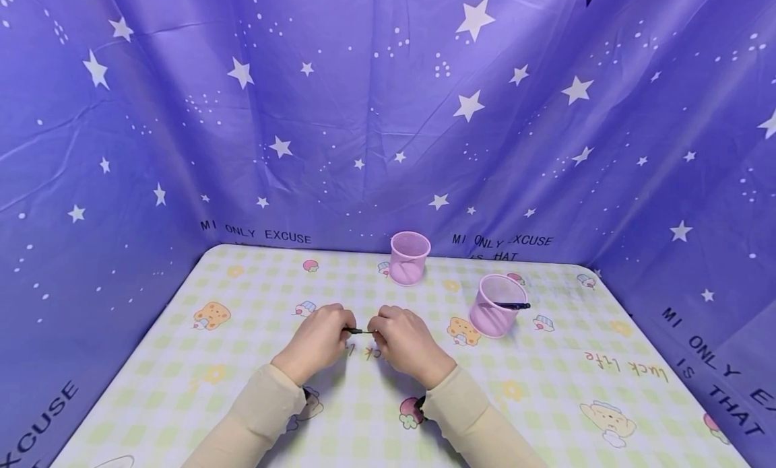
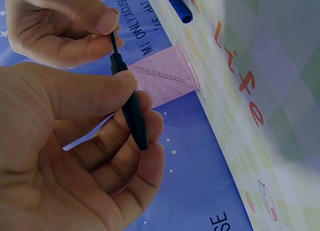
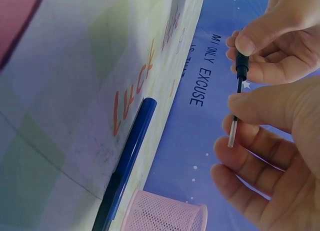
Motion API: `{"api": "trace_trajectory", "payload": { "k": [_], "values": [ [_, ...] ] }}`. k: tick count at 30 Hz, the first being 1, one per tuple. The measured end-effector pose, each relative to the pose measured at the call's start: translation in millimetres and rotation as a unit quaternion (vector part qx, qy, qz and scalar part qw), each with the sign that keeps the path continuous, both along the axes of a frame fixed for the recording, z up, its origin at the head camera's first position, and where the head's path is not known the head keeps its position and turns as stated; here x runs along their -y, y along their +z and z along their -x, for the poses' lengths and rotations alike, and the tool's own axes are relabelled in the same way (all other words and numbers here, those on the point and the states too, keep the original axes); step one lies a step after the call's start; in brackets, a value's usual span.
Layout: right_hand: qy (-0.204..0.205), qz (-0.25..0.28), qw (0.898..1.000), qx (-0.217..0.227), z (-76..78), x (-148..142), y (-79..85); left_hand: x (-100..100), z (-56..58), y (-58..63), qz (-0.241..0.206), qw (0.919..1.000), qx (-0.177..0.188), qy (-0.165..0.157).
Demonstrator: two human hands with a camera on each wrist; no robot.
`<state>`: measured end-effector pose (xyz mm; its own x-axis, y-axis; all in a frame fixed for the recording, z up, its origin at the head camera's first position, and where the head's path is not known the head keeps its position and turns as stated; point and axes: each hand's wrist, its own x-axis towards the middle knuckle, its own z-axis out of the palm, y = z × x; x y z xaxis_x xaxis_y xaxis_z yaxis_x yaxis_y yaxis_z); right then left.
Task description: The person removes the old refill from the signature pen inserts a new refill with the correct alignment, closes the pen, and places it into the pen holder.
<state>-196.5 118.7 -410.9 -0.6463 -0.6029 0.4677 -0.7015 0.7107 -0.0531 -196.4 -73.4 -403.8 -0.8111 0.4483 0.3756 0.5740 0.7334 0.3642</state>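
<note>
In the head view, my left hand [image 1: 315, 343] and right hand [image 1: 411, 340] meet over the table's middle. My left hand pinches the dark, tapered front section of a pen [image 2: 132, 116], its threaded end facing my right hand. A thin black refill [image 3: 239, 86] sticks out of that section. My right thumb and fingers pinch the refill near its clear end [image 3: 232, 136]. On the table close by lies a blue pen barrel [image 3: 135, 146] with a darker end. The left wrist view shows only one end of it; in the head view it cannot be made out.
One pink mesh cup [image 1: 409, 266] stands at the back of the table. Another pink cup [image 1: 485, 320], to the right, has a dark pen [image 1: 514, 306] projecting over its rim. A starry purple curtain [image 1: 364, 118] encloses the checkered tablecloth [image 1: 151, 374].
</note>
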Motion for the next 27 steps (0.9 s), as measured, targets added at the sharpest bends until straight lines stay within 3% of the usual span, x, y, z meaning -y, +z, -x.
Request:
{"api": "trace_trajectory", "payload": {
  "k": [14, 27],
  "values": [
    [-0.007, 0.005, 1.000, -0.012, 0.6, -2.1, 3.2, 2.7, 1.9, 1.4, 0.004, 0.9999, 0.008, 0.009],
    [-0.014, 0.006, 1.000, 0.004, 1.1, -4.4, 3.5, 3.3, 2.3, 2.3, -0.001, 0.9999, 0.011, 0.012]
  ]
}}
